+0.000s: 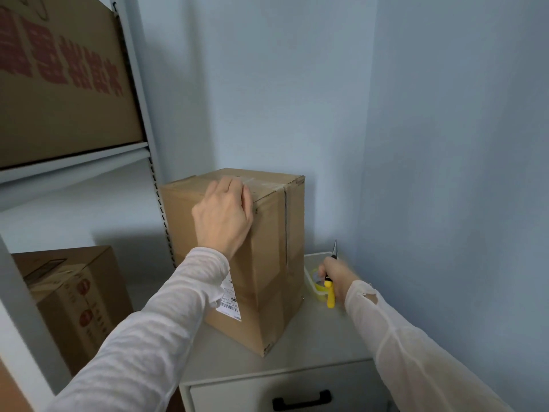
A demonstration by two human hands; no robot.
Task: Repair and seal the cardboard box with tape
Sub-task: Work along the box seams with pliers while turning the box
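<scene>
Standing on a white cabinet [312, 346], the cardboard box [267, 278] is held by a person's left hand [224, 215], fingers curled over its taped top edge; beyond, the right hand [335, 276] grips a yellow-handled knife [330, 295] beside a tape roll [319, 288].

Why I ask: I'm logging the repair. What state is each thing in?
cardboard box: upright on the cabinet, flaps shut, clear tape across the top.
left hand: holds the box's top edge.
right hand: grips the knife.
knife: blade out, pointing up.
tape roll: lying between box and right hand.
drawer: shut.
</scene>
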